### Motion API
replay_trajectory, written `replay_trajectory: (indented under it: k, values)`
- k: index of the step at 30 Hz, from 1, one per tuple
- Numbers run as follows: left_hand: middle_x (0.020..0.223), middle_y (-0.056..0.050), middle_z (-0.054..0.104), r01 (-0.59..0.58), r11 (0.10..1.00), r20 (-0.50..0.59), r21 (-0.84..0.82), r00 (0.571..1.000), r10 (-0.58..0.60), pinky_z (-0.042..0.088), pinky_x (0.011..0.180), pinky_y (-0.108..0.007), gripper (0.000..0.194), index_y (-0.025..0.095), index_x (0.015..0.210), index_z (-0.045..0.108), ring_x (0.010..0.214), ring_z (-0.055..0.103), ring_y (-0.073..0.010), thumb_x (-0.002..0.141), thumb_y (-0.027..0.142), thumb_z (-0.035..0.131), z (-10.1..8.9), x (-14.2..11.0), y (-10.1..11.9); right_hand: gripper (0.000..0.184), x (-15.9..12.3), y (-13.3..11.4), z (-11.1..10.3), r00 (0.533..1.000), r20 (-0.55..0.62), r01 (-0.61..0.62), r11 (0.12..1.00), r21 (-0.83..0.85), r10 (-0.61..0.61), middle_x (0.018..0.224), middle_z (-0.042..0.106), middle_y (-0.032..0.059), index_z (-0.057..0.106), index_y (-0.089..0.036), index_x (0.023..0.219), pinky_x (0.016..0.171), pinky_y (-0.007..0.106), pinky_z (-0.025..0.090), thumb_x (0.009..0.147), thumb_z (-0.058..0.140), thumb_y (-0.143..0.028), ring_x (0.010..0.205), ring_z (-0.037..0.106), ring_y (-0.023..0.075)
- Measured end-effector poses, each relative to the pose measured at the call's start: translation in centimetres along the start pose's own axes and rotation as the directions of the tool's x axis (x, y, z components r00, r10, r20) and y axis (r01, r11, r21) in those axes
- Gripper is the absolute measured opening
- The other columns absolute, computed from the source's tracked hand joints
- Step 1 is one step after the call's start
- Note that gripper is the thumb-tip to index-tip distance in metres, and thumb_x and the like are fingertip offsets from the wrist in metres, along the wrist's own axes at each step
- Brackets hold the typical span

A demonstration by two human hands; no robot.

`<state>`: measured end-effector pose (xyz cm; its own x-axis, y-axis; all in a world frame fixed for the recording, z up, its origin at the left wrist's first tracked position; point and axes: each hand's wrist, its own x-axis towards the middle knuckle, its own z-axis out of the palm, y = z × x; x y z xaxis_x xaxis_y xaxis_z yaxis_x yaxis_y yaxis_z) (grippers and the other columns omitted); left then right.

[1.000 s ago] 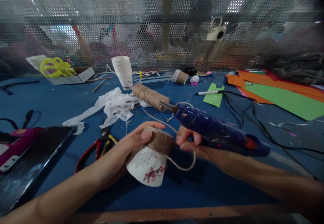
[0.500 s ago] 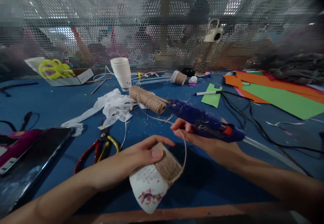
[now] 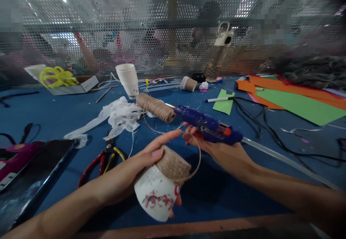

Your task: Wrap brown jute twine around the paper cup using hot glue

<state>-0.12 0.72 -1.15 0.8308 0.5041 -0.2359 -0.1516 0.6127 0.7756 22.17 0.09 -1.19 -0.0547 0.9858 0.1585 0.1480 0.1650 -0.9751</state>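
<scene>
Left hand (image 3: 142, 159) grips white tapered paper cup (image 3: 155, 195), right hand (image 3: 218, 152) blue plastic glue gun (image 3: 198, 119) — squeeze hard, cup might crumple.

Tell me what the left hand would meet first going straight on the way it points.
Probably the right hand, just ahead of the left hand's outstretched index finger. The glue gun appears slightly higher in the picture. Depth is unclear from this one view, so the line might miss.

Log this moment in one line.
left hand: holding white paper cup partly wrapped in brown twine | right hand: holding blue plastic glue gun and twine strand | beyond: brown cylindrical twine spool
</scene>
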Motion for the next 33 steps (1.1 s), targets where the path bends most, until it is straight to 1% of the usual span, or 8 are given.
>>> replay_trajectory:
  k: [4, 7, 9, 15, 20, 24, 27, 33]
  values:
    - [0.107, -0.013, 0.074, -0.071, 0.997, -0.094, -0.025, 0.993, 0.069, 0.060, 0.058, -0.039, 0.051, 0.042, 0.149, 0.035, 0.082, 0.076, -0.0307, 0.099, 0.046, 0.040, 0.1, 0.3, 0.3, 0.021, 0.1, -0.2, -0.5, 0.982, -0.143, -0.123, 0.992, 0.002, 0.122, 0.075, 0.066, -0.0014, 0.062, -0.024, 0.080, 0.062, 0.026, 0.053, 0.077, 0.076, -0.040, 0.064, 0.063, 0.0135]
    - [0.093, -0.010, 0.072, -0.132, 0.991, -0.242, 0.025, 0.961, 0.134, 0.060, 0.050, -0.036, 0.046, 0.030, 0.145, 0.043, 0.075, 0.075, -0.0298, 0.101, 0.042, 0.038, 0.3, 0.5, 0.5, 0.026, 0.3, 0.1, -1.0, 0.975, -0.148, -0.164, 0.986, 0.027, 0.166, 0.061, 0.055, -0.0046, 0.063, -0.023, 0.076, 0.046, 0.024, 0.038, 0.076, 0.078, -0.043, 0.048, 0.042, 0.0093]
    - [0.092, -0.010, 0.071, -0.169, 0.984, -0.323, 0.048, 0.930, 0.175, 0.059, 0.047, -0.034, 0.042, 0.024, 0.138, 0.050, 0.073, 0.074, -0.0289, 0.101, 0.039, 0.038, 0.4, 0.6, 0.7, 0.026, 0.4, 0.3, -1.3, 0.984, -0.085, -0.155, 0.988, -0.010, 0.154, 0.051, 0.045, -0.0068, 0.063, -0.022, 0.073, 0.046, 0.026, 0.034, 0.078, 0.078, -0.043, 0.045, 0.036, 0.0092]
    - [0.083, -0.015, 0.072, -0.260, 0.964, -0.498, 0.045, 0.831, 0.247, 0.058, 0.046, -0.032, 0.044, 0.009, 0.105, 0.069, 0.067, 0.071, -0.0262, 0.102, 0.036, 0.035, 0.4, 0.7, 1.2, 0.014, 1.2, 0.3, -1.5, 0.959, -0.278, 0.015, 0.976, 0.217, 0.047, 0.062, 0.046, -0.0062, 0.062, -0.020, 0.083, 0.049, 0.023, 0.029, 0.084, 0.074, -0.025, 0.048, 0.036, 0.0057]
    - [0.085, -0.013, 0.074, -0.320, 0.946, -0.539, 0.054, 0.788, 0.297, 0.060, 0.049, -0.036, 0.042, 0.011, 0.097, 0.072, 0.072, 0.073, -0.0280, 0.101, 0.036, 0.038, 0.4, 0.8, 1.3, 0.026, 0.7, 0.1, -1.8, 0.998, -0.048, -0.031, 0.957, 0.289, 0.047, 0.066, 0.049, -0.0043, 0.055, -0.019, 0.074, 0.042, 0.023, 0.023, 0.093, 0.064, -0.034, 0.041, 0.035, 0.0036]
    - [0.091, -0.012, 0.074, -0.334, 0.941, -0.528, 0.060, 0.789, 0.314, 0.061, 0.051, -0.035, 0.040, 0.013, 0.100, 0.072, 0.074, 0.073, -0.0271, 0.100, 0.038, 0.041, 0.6, 0.8, 1.3, 0.026, -0.9, 0.1, -1.9, 0.976, 0.199, -0.102, 0.993, 0.057, 0.089, 0.072, 0.057, -0.0012, 0.058, -0.019, 0.078, 0.049, 0.025, 0.039, 0.089, 0.068, -0.040, 0.051, 0.049, 0.0090]
    - [0.084, -0.011, 0.072, -0.341, 0.935, -0.540, 0.099, 0.770, 0.338, 0.061, 0.050, -0.036, 0.038, 0.013, 0.100, 0.071, 0.072, 0.071, -0.0262, 0.100, 0.038, 0.043, 0.6, 0.7, 1.3, 0.024, -1.4, -0.1, -1.8, 0.963, 0.246, -0.095, 0.991, -0.090, 0.115, 0.070, 0.055, -0.0041, 0.058, -0.022, 0.083, 0.050, 0.024, 0.042, 0.084, 0.074, -0.039, 0.052, 0.050, 0.0092]
    - [0.092, -0.007, 0.071, -0.374, 0.908, -0.574, 0.188, 0.709, 0.411, 0.062, 0.054, -0.035, 0.034, 0.021, 0.123, 0.063, 0.073, 0.068, -0.0229, 0.098, 0.038, 0.048, 0.5, 0.6, 1.1, 0.025, -1.1, -0.6, -1.7, 0.966, 0.255, 0.096, 0.966, -0.239, -0.033, 0.064, 0.052, -0.0052, 0.053, -0.023, 0.075, 0.046, 0.024, 0.041, 0.090, 0.066, -0.037, 0.050, 0.049, 0.0089]
